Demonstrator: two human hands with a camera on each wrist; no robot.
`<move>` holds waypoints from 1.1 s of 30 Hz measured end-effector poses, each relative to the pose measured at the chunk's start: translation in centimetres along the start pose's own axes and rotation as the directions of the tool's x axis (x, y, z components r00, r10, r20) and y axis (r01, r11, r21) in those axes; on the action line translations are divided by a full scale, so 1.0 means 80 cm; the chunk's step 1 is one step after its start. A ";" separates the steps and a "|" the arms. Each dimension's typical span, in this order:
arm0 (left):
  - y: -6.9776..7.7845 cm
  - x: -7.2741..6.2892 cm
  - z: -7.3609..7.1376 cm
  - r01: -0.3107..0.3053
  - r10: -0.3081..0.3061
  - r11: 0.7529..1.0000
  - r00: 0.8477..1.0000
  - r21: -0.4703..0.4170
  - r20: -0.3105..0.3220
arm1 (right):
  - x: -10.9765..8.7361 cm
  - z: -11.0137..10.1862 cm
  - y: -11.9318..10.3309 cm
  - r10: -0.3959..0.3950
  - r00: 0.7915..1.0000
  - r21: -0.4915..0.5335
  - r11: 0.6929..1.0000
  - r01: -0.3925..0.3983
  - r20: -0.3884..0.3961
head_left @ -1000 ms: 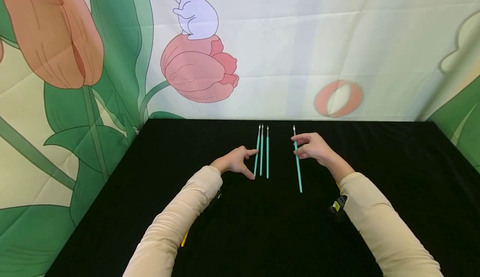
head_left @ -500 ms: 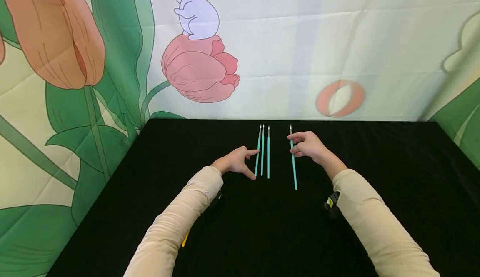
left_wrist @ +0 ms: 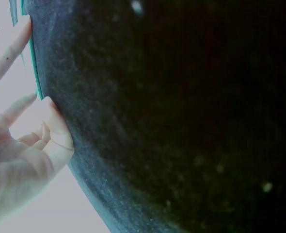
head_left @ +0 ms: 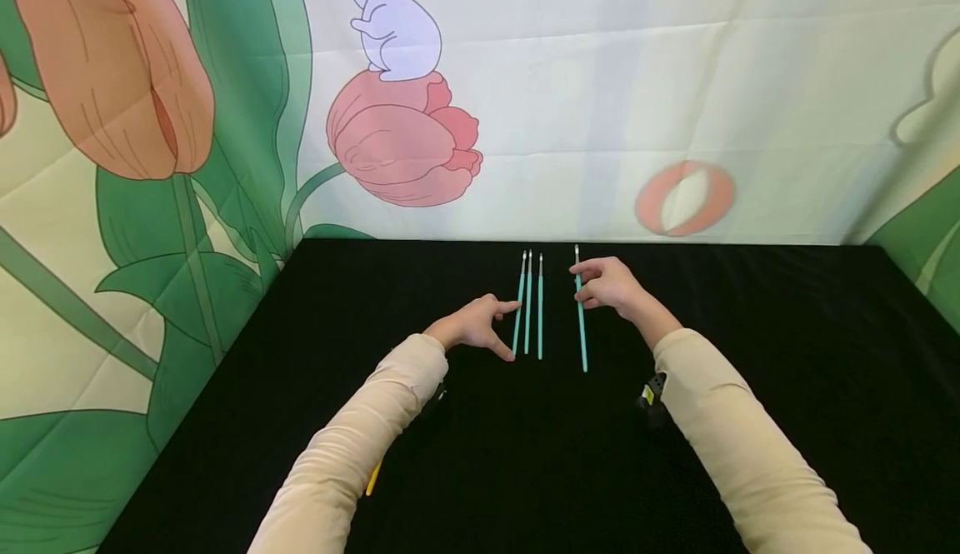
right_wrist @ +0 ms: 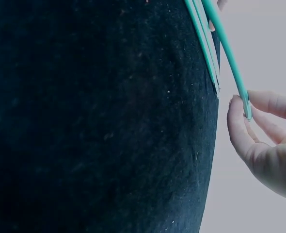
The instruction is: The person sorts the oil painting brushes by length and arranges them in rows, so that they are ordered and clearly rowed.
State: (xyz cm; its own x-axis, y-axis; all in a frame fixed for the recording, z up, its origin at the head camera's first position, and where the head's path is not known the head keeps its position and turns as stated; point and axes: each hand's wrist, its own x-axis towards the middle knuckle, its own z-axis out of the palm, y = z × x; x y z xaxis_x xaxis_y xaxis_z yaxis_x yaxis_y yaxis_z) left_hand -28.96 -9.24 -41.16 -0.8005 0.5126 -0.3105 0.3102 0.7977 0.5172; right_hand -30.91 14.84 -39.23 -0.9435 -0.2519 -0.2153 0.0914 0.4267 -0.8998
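Observation:
Three turquoise-handled paintbrushes lie side by side on the black cloth, bristle ends away from me: a left one (head_left: 517, 322), a middle one (head_left: 528, 312) and a right one (head_left: 540, 316). My left hand (head_left: 475, 323) has thumb and forefinger spread, their tips touching the left paintbrush; the left wrist view shows those fingers along a thin green handle (left_wrist: 34, 63). To the right of the group, my right hand (head_left: 609, 286) pinches a fourth paintbrush (head_left: 582, 337) near its upper part. That held paintbrush (right_wrist: 228, 46) appears raised off the cloth in the right wrist view.
A black cloth (head_left: 480, 454) covers the table. Behind its far edge hangs a pale curtain (head_left: 555, 121) printed with tulips and a white animal. Something yellow (head_left: 373, 477) shows beside the left sleeve.
My right hand has moved left with its paintbrush, closer to the three lying ones, and the brush stands straighter. The left hand keeps its place at the left paintbrush.

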 end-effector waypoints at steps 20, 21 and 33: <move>-0.001 -0.003 0.000 -0.008 0.008 1.000 1.000 0.009 0.000 | 0.030 0.022 -0.012 0.046 0.999 0.006 0.999 -0.046 -0.024; -0.001 -0.003 0.000 -0.008 0.008 1.000 1.000 0.010 -0.001 | 0.030 0.024 -0.012 0.047 0.999 0.003 0.999 -0.047 -0.023; -0.001 0.000 -0.001 -0.010 0.010 1.000 1.000 0.029 0.001 | 0.044 0.033 -0.005 0.075 0.997 0.014 0.997 -0.075 -0.032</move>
State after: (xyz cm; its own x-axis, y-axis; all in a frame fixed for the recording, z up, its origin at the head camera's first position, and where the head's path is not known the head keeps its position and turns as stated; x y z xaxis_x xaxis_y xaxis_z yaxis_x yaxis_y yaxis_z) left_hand -29.03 -9.34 -41.17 -0.7968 0.5210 -0.3060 0.3334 0.8014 0.4966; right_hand -33.44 11.45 -40.64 -0.9436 -0.1913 -0.2701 0.1663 0.4316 -0.8866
